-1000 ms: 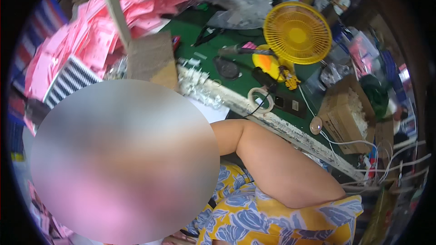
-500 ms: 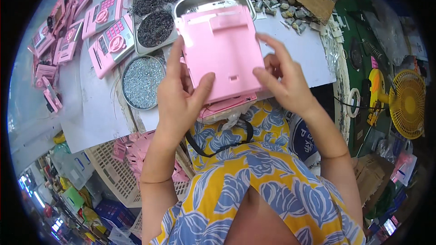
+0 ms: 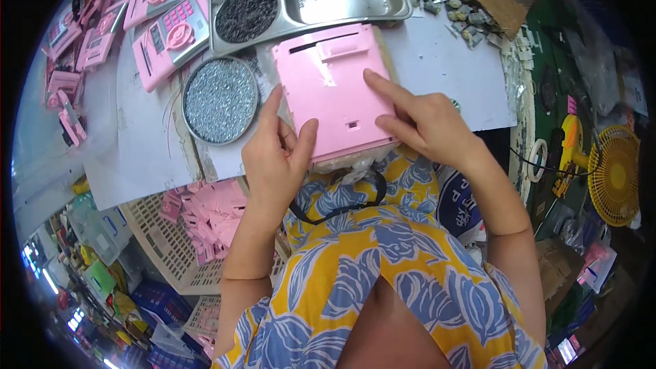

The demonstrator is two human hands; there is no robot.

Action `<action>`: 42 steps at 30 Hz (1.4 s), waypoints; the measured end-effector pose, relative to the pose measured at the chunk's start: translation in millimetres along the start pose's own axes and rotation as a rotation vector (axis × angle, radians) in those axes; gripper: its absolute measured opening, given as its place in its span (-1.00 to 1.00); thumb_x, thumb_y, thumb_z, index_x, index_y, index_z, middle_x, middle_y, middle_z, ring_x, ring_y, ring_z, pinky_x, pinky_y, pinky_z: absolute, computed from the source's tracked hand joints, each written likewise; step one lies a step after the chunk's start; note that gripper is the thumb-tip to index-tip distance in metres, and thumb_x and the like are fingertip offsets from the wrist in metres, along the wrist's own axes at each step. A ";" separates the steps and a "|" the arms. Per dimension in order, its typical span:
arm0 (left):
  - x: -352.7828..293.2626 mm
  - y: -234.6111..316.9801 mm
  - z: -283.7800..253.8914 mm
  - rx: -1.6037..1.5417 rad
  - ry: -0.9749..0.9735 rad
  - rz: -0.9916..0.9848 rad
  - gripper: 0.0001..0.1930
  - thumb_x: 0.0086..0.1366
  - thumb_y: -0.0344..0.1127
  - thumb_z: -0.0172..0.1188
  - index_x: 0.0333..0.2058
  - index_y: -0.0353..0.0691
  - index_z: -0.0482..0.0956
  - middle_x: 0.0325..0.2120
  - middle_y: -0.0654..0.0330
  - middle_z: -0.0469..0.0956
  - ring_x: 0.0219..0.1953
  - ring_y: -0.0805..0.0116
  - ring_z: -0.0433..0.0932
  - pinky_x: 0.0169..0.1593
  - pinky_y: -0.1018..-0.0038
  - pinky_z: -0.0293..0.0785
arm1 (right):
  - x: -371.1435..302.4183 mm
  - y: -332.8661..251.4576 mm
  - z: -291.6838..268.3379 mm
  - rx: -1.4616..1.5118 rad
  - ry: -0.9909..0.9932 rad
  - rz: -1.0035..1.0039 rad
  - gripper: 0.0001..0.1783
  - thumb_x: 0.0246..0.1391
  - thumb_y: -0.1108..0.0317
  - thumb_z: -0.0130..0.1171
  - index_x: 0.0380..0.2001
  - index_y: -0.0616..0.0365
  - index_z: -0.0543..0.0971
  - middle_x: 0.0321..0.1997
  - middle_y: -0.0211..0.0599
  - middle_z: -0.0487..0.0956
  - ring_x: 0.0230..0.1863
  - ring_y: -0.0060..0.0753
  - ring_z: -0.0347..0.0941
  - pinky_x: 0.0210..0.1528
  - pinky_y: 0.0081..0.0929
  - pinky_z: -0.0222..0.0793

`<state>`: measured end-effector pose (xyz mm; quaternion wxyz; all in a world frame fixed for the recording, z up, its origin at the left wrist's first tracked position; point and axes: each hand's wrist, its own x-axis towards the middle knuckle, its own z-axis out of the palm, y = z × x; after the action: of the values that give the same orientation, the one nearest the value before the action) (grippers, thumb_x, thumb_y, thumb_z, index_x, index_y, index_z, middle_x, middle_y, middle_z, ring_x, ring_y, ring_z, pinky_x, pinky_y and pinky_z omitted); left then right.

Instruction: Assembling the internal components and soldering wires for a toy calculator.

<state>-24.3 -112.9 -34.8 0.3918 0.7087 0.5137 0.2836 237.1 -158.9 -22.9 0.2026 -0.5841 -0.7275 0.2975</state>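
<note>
A pink plastic casing [image 3: 333, 99], with a slot and a raised block at its far end and a small hole near its front, lies on a plastic-wrapped pad at the table's near edge. My left hand [image 3: 275, 164] holds its left side, fingers along the edge and thumb on the near left corner. Over the right side reaches my right hand [image 3: 432, 126], index finger stretched across the top face and thumb touching near the edge, its other fingers partly curled. The casing's underside is hidden.
Beyond the casing stands a metal tray [image 3: 287, 27] with dark small parts. A round dish of silvery screws [image 3: 220, 100] is to the left, near pink telephone-like units [image 3: 174, 41]. Small grey parts [image 3: 471, 17] lie far right. A crate [image 3: 157, 253] holds pink pieces; a yellow fan [image 3: 613, 176] stands right.
The casing has come down from a raised position onto the pad. My right hand has shifted from gripping its right edge to laying fingers on its top. The view has moved slightly.
</note>
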 end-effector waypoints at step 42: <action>76.8 -100.0 -106.9 0.801 0.123 0.421 -0.68 0.41 -0.31 0.11 -0.51 -0.36 0.38 -0.54 0.00 0.40 -0.47 -0.01 0.38 -0.30 0.14 0.27 | 147.2 -39.4 -75.7 0.959 0.363 -0.280 -0.60 -0.07 0.43 0.45 -0.13 0.22 0.58 -0.34 -0.36 0.61 -0.29 -0.51 0.55 -0.16 -0.47 0.48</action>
<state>-137.0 4.8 -62.6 -0.0108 0.8751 0.4501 0.1776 222.3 -6.7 51.7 0.6073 -0.3652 -0.5339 0.4613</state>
